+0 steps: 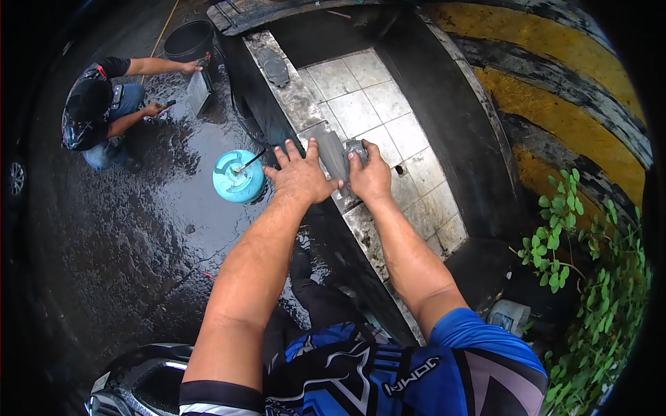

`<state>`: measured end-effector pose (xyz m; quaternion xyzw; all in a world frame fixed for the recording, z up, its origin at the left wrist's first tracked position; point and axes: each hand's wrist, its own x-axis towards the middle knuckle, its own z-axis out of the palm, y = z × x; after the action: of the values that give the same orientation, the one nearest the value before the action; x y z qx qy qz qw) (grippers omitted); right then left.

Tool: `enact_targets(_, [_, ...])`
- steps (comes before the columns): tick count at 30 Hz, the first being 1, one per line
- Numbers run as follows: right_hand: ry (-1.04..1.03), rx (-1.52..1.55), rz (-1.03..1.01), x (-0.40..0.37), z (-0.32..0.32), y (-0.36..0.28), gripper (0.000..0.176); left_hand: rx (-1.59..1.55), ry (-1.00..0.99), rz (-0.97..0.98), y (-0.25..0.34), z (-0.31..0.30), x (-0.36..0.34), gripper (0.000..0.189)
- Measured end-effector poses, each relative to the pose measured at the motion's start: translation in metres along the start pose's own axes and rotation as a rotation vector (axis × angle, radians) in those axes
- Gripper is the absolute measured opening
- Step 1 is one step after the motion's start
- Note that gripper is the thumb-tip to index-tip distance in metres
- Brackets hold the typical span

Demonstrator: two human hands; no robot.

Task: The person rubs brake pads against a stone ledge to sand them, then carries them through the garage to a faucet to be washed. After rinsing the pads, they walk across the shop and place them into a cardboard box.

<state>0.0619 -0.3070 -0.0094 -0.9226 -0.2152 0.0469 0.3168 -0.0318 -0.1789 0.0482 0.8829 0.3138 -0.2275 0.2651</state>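
My left hand (300, 173) is spread, palm down, at the edge of a narrow stone ledge (295, 97), its thumb beside a grey flat piece (331, 154) that lies on the ledge. Just right of that piece, my right hand (370, 173) has its fingers closed round a small dark grey block (356, 149). Farther up the ledge lies another dark grey part (273, 66). White tiles (388, 104) line the basin to the right of the ledge.
A light blue gas cylinder (238, 176) stands on the wet ground at left. Beyond it a person (104, 114) crouches, holding a flat panel (199, 92) near a black bucket (189, 40). A plant (555, 236) and plastic container (508, 315) are at right; a motorcycle (149, 381) is lower left.
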Motion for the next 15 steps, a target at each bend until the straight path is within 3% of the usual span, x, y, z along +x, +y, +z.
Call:
enact_targets(2, [0.017, -0.022, 0.017, -0.008, 0.000, 0.000, 0.045, 0.023, 0.083, -0.005, -0.002, 0.004, 0.007, 0.097])
enact_targets(5, [-0.004, -0.029, 0.107, -0.011, 0.001, -0.003, 0.045, 0.052, 0.029, -0.007, 0.002, -0.004, 0.005, 0.085])
enact_targets(7, [0.077, -0.075, -0.001, -0.001, 0.005, -0.010, 0.045, 0.002, 0.054, 0.026, 0.000, -0.006, 0.005, 0.083])
enact_targets(11, [0.048, -0.073, 0.116, 0.012, 0.007, -0.020, 0.045, -0.013, -0.020, 0.052, 0.000, -0.006, 0.006, 0.075])
enact_targets(15, [0.131, -0.077, 0.039, 0.012, 0.017, -0.003, 0.046, -0.026, -0.020, 0.067, -0.003, -0.006, 0.009, 0.074])
